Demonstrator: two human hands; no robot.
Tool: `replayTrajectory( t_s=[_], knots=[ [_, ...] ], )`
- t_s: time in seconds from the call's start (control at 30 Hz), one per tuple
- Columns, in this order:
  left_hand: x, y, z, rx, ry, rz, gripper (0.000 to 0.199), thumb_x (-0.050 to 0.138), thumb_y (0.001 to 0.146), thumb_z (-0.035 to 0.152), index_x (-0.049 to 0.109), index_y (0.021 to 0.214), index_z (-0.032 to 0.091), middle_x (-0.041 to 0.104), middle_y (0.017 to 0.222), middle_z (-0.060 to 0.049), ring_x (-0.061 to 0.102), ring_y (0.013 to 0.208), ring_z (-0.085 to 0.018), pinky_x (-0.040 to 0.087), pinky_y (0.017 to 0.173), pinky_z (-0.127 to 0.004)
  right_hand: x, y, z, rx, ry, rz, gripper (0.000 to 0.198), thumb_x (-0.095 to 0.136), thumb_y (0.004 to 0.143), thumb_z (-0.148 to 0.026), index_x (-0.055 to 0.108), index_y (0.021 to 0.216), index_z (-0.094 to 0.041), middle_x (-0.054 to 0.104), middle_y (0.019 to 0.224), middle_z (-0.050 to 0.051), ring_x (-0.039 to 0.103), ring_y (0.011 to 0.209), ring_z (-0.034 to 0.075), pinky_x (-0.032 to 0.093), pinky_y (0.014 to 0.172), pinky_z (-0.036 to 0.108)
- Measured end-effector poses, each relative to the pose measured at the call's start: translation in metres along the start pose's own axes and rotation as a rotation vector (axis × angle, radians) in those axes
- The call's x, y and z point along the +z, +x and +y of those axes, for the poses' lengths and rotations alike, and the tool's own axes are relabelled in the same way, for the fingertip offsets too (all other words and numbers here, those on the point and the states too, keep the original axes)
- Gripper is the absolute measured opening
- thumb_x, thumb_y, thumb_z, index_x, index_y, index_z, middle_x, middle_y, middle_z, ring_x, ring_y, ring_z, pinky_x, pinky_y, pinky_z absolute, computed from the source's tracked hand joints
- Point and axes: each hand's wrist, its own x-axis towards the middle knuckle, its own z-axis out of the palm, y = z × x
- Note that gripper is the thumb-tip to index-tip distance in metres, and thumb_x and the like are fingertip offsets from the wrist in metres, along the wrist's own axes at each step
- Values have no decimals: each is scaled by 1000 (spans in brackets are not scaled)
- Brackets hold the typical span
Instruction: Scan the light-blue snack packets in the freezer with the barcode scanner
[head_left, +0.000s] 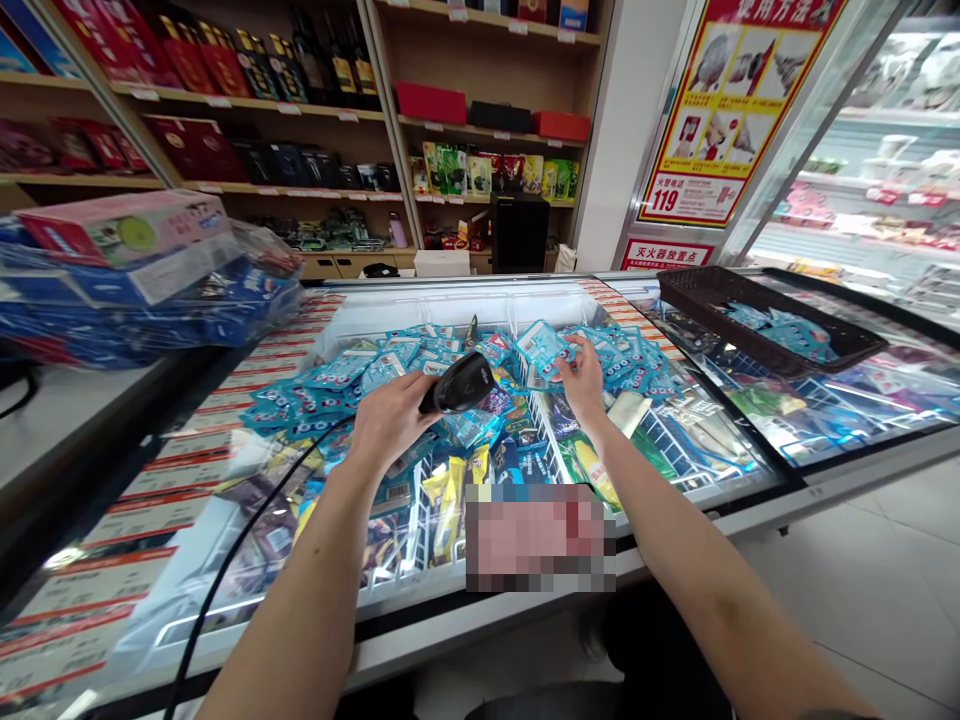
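My left hand (pixel 394 415) is wrapped round the handle of a black barcode scanner (pixel 465 382), whose head points right. From it a black cord (pixel 240 545) runs down to the lower left. My right hand (pixel 581 375) pinches the edge of a small blue packet (pixel 541 347), its printed back turned up. The packet is held just right of the scanner head. Under and around both hands lie heaps of similar blue packets, one heap on the left (pixel 330 385) and one on the right (pixel 637 355), on the glass lid of a chest freezer (pixel 420 650).
A brown basket (pixel 772 345) with a few blue packets sits on the freezer at the right. Boxes wrapped in plastic (pixel 142 265) are stacked at the left. Price labels (pixel 176 490) line the glass. Stocked shelves (pixel 300 105) stand behind. A blurred patch covers something at the front edge.
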Motion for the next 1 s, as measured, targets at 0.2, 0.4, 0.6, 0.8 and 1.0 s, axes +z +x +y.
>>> replayTrajectory(
  t_s=[0.2, 0.4, 0.6, 0.8, 1.0],
  knots=[
    [-1, -1, 0, -57, 7, 34, 35, 50, 82, 43, 56, 110, 24, 65, 101, -6, 61, 94, -23, 39, 62, -28, -7, 8, 10, 33, -125, 76, 39, 38, 89, -39, 47, 120, -18, 62, 83, 6, 64, 66, 20, 49, 75, 37],
    [1, -1, -3, -49, 13, 47, 35, 52, 81, 44, 58, 109, 22, 65, 99, -7, 61, 92, -24, 38, 61, -29, -9, 9, 16, -90, -461, 122, 50, 43, 87, -41, 44, 127, -11, 61, 103, 15, 52, 104, 28, 38, 94, 45],
    [0, -2, -3, -74, 32, 60, 34, 51, 82, 41, 58, 109, 23, 65, 99, -8, 62, 92, -24, 40, 62, -29, -13, -2, 4, -58, -731, 105, 44, 45, 88, -44, 56, 118, -14, 43, 131, 20, 31, 123, 37, 29, 97, 54],
    [-2, -3, -2, -71, 39, 41, 35, 51, 82, 41, 57, 111, 23, 65, 102, -8, 61, 95, -25, 42, 66, -30, -4, -9, 3, -302, -743, -128, 35, 45, 89, -41, 61, 114, -23, 51, 130, 11, 36, 121, 33, 21, 102, 58],
    [-4, -6, -4, -117, 40, 15, 35, 51, 81, 40, 56, 112, 23, 65, 105, -8, 60, 98, -24, 43, 68, -30, 1, -11, 12, -380, -748, -93, 33, 46, 89, -42, 63, 109, -22, 53, 129, 11, 37, 121, 32, 13, 105, 62]
  ],
)
